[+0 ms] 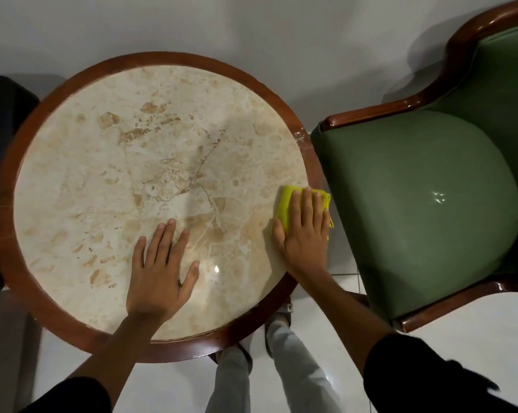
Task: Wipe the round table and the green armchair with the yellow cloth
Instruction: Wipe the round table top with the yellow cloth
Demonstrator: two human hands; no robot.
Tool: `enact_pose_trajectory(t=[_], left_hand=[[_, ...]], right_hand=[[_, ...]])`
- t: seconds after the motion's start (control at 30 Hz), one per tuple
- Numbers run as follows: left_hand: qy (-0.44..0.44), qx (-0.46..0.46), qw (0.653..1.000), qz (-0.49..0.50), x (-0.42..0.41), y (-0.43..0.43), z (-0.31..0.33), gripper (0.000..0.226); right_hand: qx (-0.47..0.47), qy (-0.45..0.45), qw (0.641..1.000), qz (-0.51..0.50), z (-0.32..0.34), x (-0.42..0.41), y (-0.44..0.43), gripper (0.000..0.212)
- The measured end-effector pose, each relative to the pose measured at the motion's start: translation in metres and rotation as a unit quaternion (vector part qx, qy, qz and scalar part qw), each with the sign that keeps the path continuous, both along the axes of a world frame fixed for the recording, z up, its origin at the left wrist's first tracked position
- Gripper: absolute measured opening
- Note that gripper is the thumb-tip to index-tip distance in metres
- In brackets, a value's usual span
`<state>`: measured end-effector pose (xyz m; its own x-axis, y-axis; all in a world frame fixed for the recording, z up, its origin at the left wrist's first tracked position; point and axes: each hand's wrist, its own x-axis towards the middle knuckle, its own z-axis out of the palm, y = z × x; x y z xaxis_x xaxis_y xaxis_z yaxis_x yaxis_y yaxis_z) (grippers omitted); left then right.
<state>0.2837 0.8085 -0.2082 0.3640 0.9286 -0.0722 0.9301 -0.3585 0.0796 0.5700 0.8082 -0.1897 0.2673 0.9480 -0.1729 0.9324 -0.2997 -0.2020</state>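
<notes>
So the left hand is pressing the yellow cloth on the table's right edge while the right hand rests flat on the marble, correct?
Not quite: the hands are swapped. The head view shows the right hand pressing the yellow cloth on the table's right edge, beside the armchair, while the left hand rests flat, bare, on the marble.
</notes>
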Motion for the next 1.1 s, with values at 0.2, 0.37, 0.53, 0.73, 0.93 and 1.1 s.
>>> enact_pose_trajectory(t=[0.2,0.37,0.53,0.73,0.93,1.1], left_hand=[[-0.057,0.025,0.998,0.021,0.013,0.025,0.015,0.052],[-0.030,0.015,0.998,0.059,0.033,0.078,0.019,0.064],[-0.006,0.002,0.993,0.117,0.040,0.097,0.007,0.069],[-0.009,0.006,0.991,0.133,0.040,0.098,-0.001,0.070],[0.012,0.056,0.992,0.108,0.036,0.097,-0.006,0.068],[0.007,0.032,0.992,0.125,0.041,0.101,-0.001,0.071]], right_hand=[[0.008,0.026,0.999,-0.026,0.003,0.036,0.102,0.072],[0.019,0.033,0.999,-0.008,0.003,0.019,0.048,0.073],[0.034,0.067,0.996,-0.047,-0.002,0.040,0.076,0.071],[0.021,0.029,0.998,-0.049,-0.001,0.032,0.209,0.068],[0.041,0.041,0.982,0.178,-0.004,-0.017,0.129,0.065],[0.009,0.004,0.991,0.131,-0.005,0.031,0.098,0.069]])
